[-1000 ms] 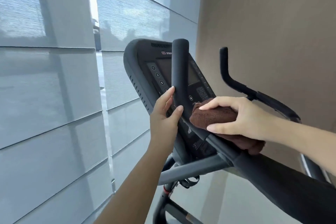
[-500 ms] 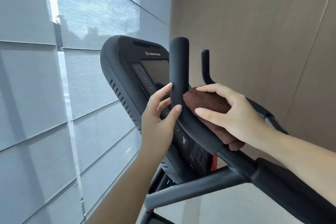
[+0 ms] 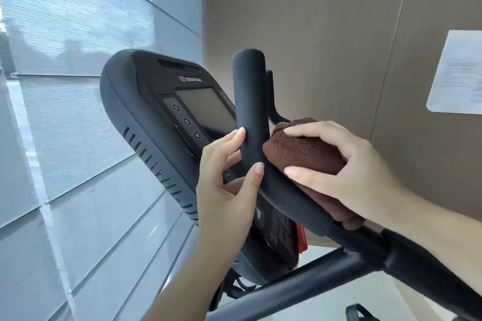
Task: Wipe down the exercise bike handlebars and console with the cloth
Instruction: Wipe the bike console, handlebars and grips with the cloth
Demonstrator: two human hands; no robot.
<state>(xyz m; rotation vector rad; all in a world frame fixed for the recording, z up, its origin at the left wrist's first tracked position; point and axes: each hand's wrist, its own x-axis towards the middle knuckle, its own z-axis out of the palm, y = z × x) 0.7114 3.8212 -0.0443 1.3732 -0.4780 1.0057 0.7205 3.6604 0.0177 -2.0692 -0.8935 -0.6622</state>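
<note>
1. Right now your right hand's fingers (image 3: 307, 132) are curled down over the brown cloth (image 3: 305, 152), thumb under and four on top, pinching it into a bunched wad.
2. Your right hand (image 3: 347, 167) presses that wad against the right side of the near handlebar (image 3: 251, 112), just where the bar bends from its upright horn into the sloping run.
3. Left hand (image 3: 227, 185): fingers loosely spread, thumb tip on the front of the bend, forefinger tip on the bar's left side. Nothing held; it looks like a steadying touch only.
4. Cloth lies with its long axis roughly along the sloping bar, upper-left end touching the horn, lower-right end hanging below your palm.
5. Near handlebar: horn points straight up, rounded tip uppermost; long axis turns at the bend and runs down to the right toward the frame.
6. Console (image 3: 167, 117) sits just behind the bar, tilted back, screen dark, numbered buttons visible.
7. Progress, judged: early to middle. Cloth is on one bar's bend only. Horn above it, far handlebar (image 3: 270, 81) and console face show no cloth contact; whether any is already wiped, you cannot tell.
</note>
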